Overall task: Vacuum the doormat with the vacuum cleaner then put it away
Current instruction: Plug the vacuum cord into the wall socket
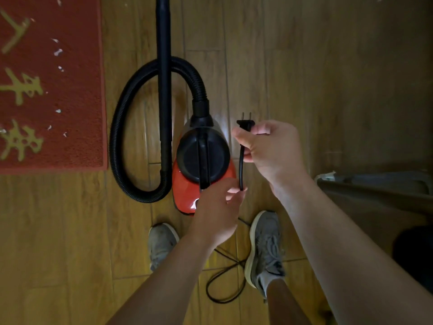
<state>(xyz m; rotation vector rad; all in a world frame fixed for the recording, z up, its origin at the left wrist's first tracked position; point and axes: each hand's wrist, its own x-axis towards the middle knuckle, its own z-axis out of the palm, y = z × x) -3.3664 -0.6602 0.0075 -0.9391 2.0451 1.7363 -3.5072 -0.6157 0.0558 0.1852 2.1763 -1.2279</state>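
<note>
Red doormat (pixel 77 102) littered, vacuuming not begun; right hand (pixel 274 148) pinches vacuum cleaner (pixel 181 184) plug (pixel 245 124); left hand (pixel 215 214) pinches its cord (pixel 241 170).

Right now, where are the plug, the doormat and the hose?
Plug (pixel 245 124): head view, on the black body below the two prongs.
Doormat (pixel 79 90): head view, on bare red pile near its right edge.
Hose (pixel 115 137): head view, on the left bend of the ribbed loop.

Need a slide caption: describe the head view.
Right hand holds the black two-prong plug, left hand pinches its black cord, over the red-and-black canister vacuum beside a red doormat.
</note>
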